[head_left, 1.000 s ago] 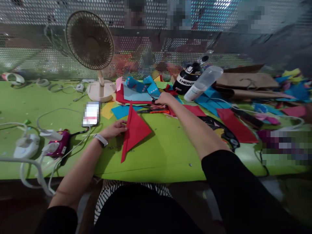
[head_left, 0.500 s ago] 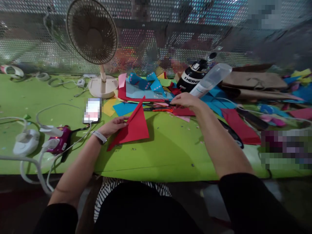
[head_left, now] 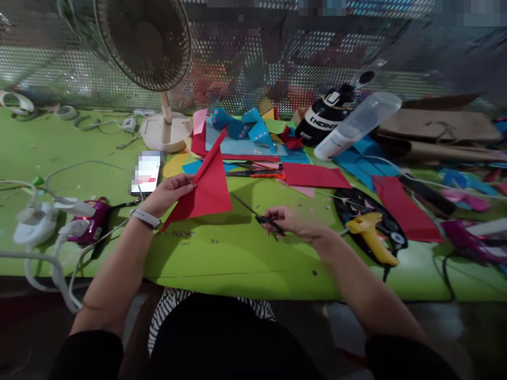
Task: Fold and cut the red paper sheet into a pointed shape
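Note:
My left hand (head_left: 174, 191) pinches the folded edge of a red sheet of paper (head_left: 209, 191), holding it above the table. A narrow fold runs along the sheet's upper left side. To the right, my right hand (head_left: 285, 220) is closed round the dark handles of a pair of scissors (head_left: 246, 206). The blades look closed and point left toward the paper, without touching it. Behind both hands, orange-handled scissors (head_left: 266, 173) lie among coloured paper.
A fan (head_left: 166, 132) and a phone (head_left: 146, 171) stand left of centre. Plugs and cables surround a purple power strip (head_left: 92, 221). On the right are a yellow glue gun (head_left: 370, 232) on a black tray (head_left: 348, 203), a clear bottle (head_left: 362, 124) and a black bottle (head_left: 325, 119).
My right hand has come back from the paper pile toward the table's front with the scissors. My left hand and the red paper have shifted slightly left in view.

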The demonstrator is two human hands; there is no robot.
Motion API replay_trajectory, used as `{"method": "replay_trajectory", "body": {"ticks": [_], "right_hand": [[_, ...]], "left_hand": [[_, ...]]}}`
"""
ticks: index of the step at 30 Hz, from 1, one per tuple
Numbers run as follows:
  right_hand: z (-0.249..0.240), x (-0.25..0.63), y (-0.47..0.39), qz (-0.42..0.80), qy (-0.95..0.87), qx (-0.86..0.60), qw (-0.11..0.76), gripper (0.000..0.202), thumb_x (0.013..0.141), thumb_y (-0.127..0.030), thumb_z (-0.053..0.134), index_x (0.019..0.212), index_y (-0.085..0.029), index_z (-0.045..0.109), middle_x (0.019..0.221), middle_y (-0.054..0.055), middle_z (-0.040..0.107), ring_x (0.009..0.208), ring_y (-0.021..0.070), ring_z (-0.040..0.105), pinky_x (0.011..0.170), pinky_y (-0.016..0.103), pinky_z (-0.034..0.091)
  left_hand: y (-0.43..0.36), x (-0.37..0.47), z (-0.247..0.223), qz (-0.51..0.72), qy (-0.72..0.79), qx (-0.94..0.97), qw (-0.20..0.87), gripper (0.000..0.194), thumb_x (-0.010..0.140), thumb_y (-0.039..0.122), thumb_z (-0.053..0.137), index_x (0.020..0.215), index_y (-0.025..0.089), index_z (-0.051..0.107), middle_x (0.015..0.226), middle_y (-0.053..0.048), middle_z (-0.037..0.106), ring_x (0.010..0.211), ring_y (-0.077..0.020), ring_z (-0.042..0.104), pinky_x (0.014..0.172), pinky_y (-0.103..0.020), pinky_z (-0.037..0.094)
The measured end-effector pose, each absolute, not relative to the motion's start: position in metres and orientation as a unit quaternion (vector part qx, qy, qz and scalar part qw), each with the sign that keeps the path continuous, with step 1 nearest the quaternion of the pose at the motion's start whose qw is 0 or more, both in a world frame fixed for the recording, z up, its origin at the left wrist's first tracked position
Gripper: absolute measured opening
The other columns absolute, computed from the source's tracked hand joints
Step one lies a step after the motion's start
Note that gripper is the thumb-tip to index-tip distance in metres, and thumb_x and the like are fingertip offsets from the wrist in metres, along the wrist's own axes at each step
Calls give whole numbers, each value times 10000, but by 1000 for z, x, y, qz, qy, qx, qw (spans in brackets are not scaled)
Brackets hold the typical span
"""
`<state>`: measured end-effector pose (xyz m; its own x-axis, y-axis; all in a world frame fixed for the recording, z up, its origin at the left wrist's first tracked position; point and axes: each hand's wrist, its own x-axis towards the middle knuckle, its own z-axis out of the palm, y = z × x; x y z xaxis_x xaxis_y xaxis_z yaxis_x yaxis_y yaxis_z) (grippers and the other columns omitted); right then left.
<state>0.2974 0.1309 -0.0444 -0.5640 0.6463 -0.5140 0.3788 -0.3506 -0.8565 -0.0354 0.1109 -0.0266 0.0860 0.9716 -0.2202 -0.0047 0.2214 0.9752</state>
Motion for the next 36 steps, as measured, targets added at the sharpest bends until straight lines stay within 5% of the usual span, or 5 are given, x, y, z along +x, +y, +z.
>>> {"method": "replay_trajectory", "body": {"ticks": [17,36], "right_hand": [[-44,296,115,667,-604,-435,46,484,626,-563,795,842,-167,622,788,30,639,684,120,573,621,249,441],[-38,287,109,641,-620,-452,40,463,629,-575,782,778,-182,587,712,-3,568,635,111,510,573,248,387]], "left_hand": [[111,-33,-23,451,552,416,565,255,797,235,690,1047,191,672,944,-23,719,848,-127,643,761,-249,519],[110,-24,-31,405,540,452,583,274,811,273,671,1072,190,654,876,-23,705,766,-118,631,682,-240,501]]}}
